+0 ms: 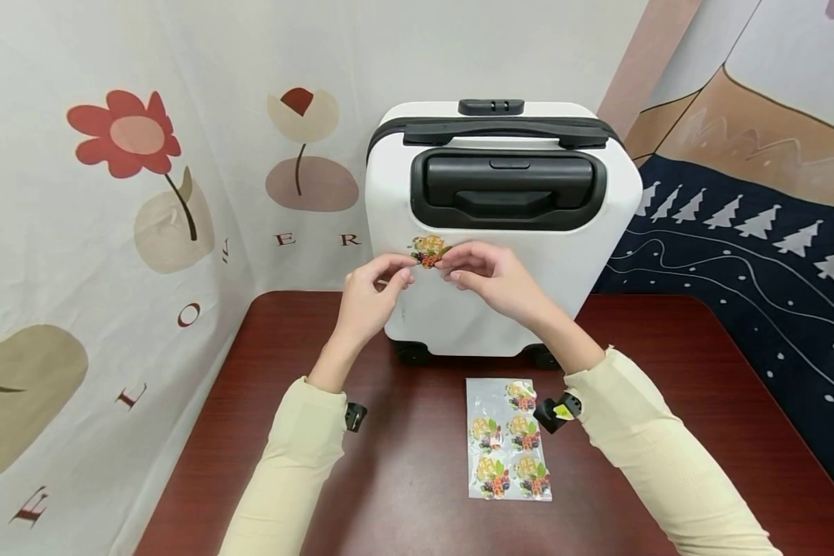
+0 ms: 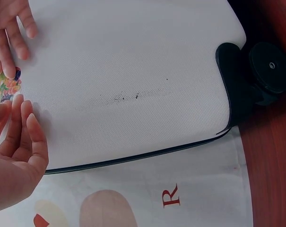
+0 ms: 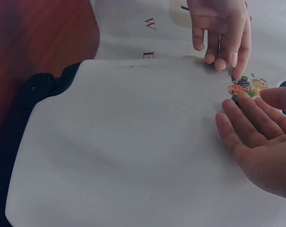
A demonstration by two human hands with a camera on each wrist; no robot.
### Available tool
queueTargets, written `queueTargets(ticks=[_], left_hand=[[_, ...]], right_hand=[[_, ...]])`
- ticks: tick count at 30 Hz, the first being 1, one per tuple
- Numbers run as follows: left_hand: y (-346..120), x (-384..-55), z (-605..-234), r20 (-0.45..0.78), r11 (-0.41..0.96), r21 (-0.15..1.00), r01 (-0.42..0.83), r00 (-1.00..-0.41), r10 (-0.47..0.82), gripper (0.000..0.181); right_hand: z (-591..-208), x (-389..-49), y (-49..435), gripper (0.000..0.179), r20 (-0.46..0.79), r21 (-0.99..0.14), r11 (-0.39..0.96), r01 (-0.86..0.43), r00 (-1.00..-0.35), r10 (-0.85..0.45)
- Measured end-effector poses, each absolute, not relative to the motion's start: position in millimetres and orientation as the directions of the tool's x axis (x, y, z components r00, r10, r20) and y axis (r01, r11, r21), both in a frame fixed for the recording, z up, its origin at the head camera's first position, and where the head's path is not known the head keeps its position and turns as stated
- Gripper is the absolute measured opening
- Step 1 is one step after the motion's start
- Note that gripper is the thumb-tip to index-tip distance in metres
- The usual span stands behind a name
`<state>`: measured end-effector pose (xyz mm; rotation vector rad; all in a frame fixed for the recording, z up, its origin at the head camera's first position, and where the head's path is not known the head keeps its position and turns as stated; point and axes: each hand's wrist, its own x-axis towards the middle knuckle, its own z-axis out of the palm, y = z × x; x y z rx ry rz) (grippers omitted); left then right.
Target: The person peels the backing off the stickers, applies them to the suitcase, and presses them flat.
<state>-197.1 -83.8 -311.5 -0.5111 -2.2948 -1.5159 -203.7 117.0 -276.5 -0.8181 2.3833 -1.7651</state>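
Observation:
A white hard-shell suitcase (image 1: 472,301) stands upright with its black handle recess facing forward. On its front, below the recess, is a colourful fruit sticker (image 1: 428,251). My left hand (image 1: 375,297) has its index fingertip at the sticker's left edge, its thumb apart and lower. From the other side, my right hand (image 1: 493,278) touches the right edge with its fingertips, the thumb standing off. Fingers hide part of the sticker (image 3: 244,86) in the right wrist view. A clear sheet (image 1: 483,390) with several matching fruit stickers lies on the table in front of the suitcase.
The suitcase stands on a dark red-brown table (image 1: 285,432). Behind it hangs a pale cloth (image 1: 222,69) printed with flowers and letters; a dark tree-patterned cloth (image 1: 723,255) is at the right. Dark scuff marks (image 2: 128,97) show on the suitcase face.

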Motion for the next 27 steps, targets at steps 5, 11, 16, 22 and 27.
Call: queueTargets(ticks=[5,11,16,22,27], left_hand=[[-84.1,-198.0,-312.0,0.468,0.361,0.803,0.474,-0.877,0.109,0.015],[-84.6,-198.2,-312.3,0.456,0.351,0.813,0.465,-0.883,0.114,0.015],[-84.6,-197.6,-312.7,0.449,0.353,0.815,0.459,-0.886,0.117,0.016],[-84.5,-197.4,-312.2,0.453,0.348,0.814,0.465,-0.883,0.119,0.016],[-84.3,-198.3,-313.2,0.455,0.361,0.808,0.466,-0.882,0.121,0.015]], right_hand=[[-269.5,-201.9,115.8,0.021,0.257,-0.900,0.209,-0.383,-0.852,-0.456],[-255.8,-201.2,113.0,0.024,0.286,-0.906,0.157,-0.393,-0.842,-0.457],[-252.4,-201.0,112.1,0.024,0.277,-0.907,0.175,-0.384,-0.854,-0.441],[-257.7,-201.2,115.3,0.023,0.271,-0.901,0.200,-0.384,-0.861,-0.430],[-266.5,-202.7,120.2,0.023,0.269,-0.894,0.217,-0.392,-0.857,-0.440]])
